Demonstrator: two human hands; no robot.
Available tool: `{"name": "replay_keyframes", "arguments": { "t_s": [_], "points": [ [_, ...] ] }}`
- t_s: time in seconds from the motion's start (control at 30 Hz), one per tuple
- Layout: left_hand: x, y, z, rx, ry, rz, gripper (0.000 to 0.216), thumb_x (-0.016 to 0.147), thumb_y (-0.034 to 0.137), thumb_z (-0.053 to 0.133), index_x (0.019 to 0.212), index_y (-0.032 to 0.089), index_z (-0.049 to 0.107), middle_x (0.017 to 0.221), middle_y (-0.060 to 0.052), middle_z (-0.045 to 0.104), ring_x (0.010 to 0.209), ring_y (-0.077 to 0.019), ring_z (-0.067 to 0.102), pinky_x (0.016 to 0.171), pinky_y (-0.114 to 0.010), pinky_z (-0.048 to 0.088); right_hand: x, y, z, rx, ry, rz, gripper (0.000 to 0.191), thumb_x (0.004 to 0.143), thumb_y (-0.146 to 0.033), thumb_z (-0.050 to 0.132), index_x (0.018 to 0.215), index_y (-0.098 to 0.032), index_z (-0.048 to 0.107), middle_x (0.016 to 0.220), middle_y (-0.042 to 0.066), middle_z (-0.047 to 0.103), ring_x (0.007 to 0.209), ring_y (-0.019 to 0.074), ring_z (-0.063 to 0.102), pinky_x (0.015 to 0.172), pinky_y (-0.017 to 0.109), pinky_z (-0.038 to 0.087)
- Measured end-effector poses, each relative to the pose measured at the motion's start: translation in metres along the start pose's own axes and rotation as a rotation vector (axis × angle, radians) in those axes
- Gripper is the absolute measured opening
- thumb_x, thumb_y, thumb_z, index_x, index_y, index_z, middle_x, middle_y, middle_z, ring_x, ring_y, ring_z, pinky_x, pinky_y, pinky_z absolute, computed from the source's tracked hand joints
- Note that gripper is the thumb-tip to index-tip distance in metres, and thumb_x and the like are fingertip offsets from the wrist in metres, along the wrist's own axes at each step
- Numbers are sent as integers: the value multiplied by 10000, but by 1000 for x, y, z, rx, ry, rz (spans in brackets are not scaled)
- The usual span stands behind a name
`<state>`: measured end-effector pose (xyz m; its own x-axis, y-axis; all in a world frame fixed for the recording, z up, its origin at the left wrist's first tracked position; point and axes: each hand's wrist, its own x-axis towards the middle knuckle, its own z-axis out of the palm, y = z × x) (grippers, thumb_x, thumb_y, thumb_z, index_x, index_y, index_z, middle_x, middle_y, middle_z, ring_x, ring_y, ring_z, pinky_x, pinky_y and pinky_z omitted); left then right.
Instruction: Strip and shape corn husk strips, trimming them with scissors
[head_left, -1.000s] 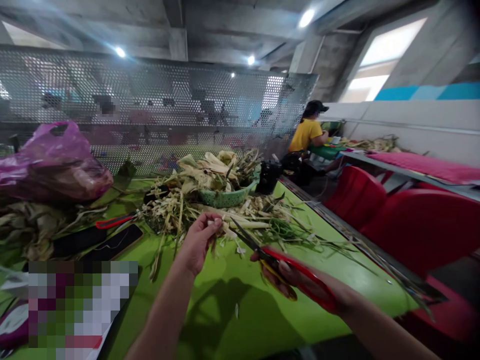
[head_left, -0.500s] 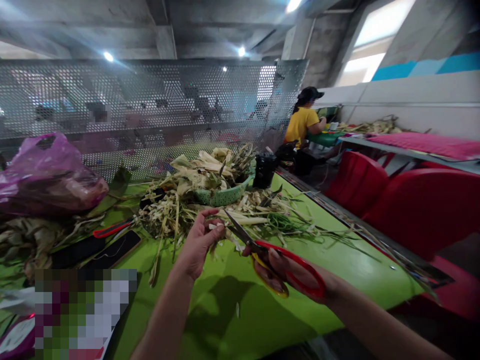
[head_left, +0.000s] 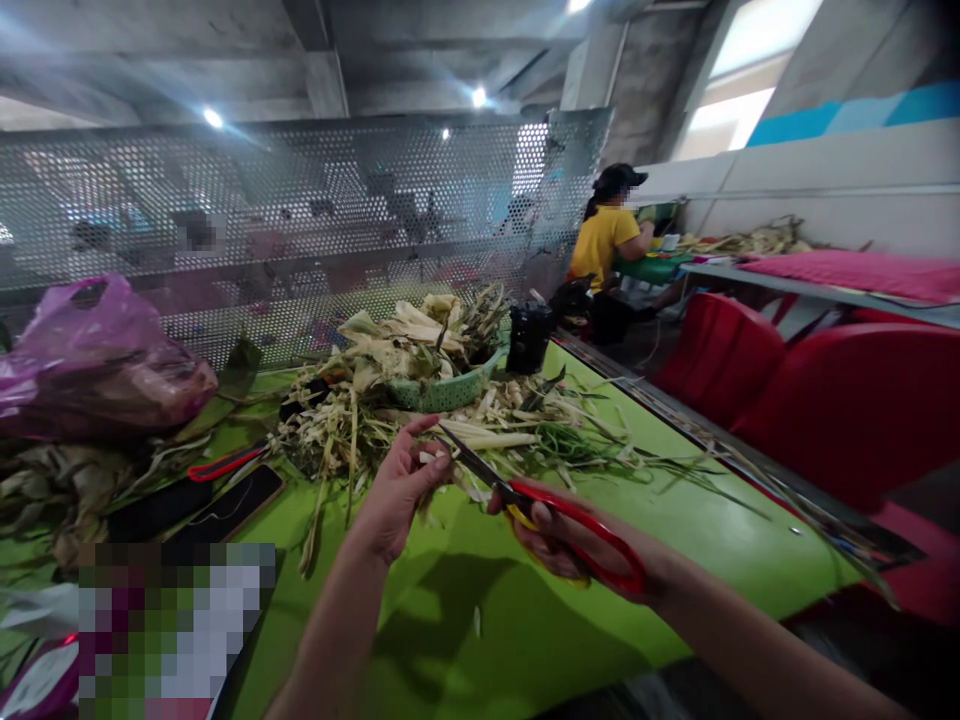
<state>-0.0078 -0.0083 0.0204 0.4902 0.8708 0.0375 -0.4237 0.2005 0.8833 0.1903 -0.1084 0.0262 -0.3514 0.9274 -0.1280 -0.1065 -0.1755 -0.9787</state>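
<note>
My left hand (head_left: pixel 396 488) is closed in a pinch on a small pale stalk piece (head_left: pixel 429 459), held above the green table (head_left: pixel 525 620). My right hand (head_left: pixel 577 545) grips red-handled scissors (head_left: pixel 525 495), its fingers through the loops. The dark blades point up and left, with their tips at the stalk piece beside my left fingers. Just behind both hands lies a heap of cut pale and green stalks and husks (head_left: pixel 480 425).
A green basket (head_left: pixel 446 393) heaped with husks stands behind the pile, a black container (head_left: pixel 529 338) to its right. At left lie a purple plastic bag (head_left: pixel 97 360), a second pair of red scissors (head_left: pixel 225 462) and a dark phone (head_left: pixel 229 500). Red chairs (head_left: pixel 825 400) line the right edge. A person in yellow (head_left: pixel 611 240) sits beyond.
My right hand has brought the scissors up and left, so the blade tips now meet the piece in my left fingers. My left hand stays almost in place.
</note>
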Motion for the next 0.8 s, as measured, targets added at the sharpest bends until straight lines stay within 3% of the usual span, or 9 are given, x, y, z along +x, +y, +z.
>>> {"name": "replay_keyframes", "arguments": {
  "t_s": [0.4, 0.5, 0.6, 0.67, 0.8],
  "points": [
    [1, -2, -2, -21, 36, -21, 519, 681, 247, 757, 1168, 241, 579, 818, 19, 614, 730, -68, 588, 726, -162, 449, -1, 2, -5, -112, 123, -22, 423, 852, -533, 530, 1094, -194, 601, 602, -45, 366, 443, 51, 278, 378, 165, 220],
    [1, -2, -2, -21, 69, -48, 489, 662, 270, 768, 1121, 224, 606, 857, -4, 644, 737, -86, 603, 738, -194, 465, -3, -3, -8, -246, 234, 20, 496, 833, -559, 533, 1186, -213, 574, 667, 3, 485, 489, 78, 385, 405, 177, 300],
    [2, -3, -2, -6, 99, -53, 401, 648, 280, 778, 1015, 193, 642, 854, -12, 655, 716, -83, 594, 716, -192, 460, -7, -9, -13, -525, 294, 5, 632, 784, -576, 577, 1319, -255, 475, 1024, 98, 608, 837, 210, 581, 640, 280, 492],
    [3, -4, -2, 5, 115, -36, 329, 639, 284, 785, 921, 174, 659, 797, 3, 643, 680, -71, 574, 668, -171, 440, -8, -12, -16, -705, 260, -47, 685, 779, -574, 578, 1364, -254, 422, 1205, 112, 567, 1083, 294, 529, 855, 383, 470],
    [4, -6, -3, 19, 141, -33, 273, 622, 288, 795, 824, 156, 667, 698, 24, 606, 632, -55, 539, 605, -148, 397, -5, -13, -16, -917, 188, -85, 663, 809, -532, 561, 1368, -218, 391, 1218, 122, 567, 1101, 320, 522, 904, 432, 432]
  ]
}}
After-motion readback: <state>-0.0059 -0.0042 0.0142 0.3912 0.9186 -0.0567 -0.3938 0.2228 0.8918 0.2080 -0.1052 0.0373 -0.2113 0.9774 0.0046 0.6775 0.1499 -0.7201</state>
